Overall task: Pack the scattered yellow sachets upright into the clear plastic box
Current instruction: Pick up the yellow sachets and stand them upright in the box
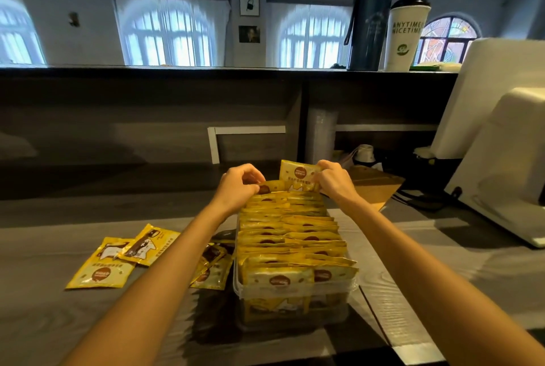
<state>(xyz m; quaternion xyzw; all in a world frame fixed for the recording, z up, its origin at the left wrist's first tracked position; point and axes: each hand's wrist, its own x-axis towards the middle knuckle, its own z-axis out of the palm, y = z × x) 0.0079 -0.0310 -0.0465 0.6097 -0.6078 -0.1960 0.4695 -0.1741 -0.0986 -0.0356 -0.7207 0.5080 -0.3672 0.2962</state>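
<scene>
At the far end of the clear plastic box (298,287), which stands mid-way across the grey wood-grain table (59,321), the right hand (333,181) has its grip closed on the top edge of one flat yellow foil sachet (298,172), raised above the packed row. The left hand (239,185) curls at the row's far tops; whether its grip pinches anything I cannot tell. These sachets look light, thin, floppy and slick, so a pinch along the sealed top edge seems best. The rows look tightly packed, so a gap probably needs parting. Loose yellow sachets (100,265) lie flat toward the table's left edge, and others lie just beside the box's left wall.
</scene>
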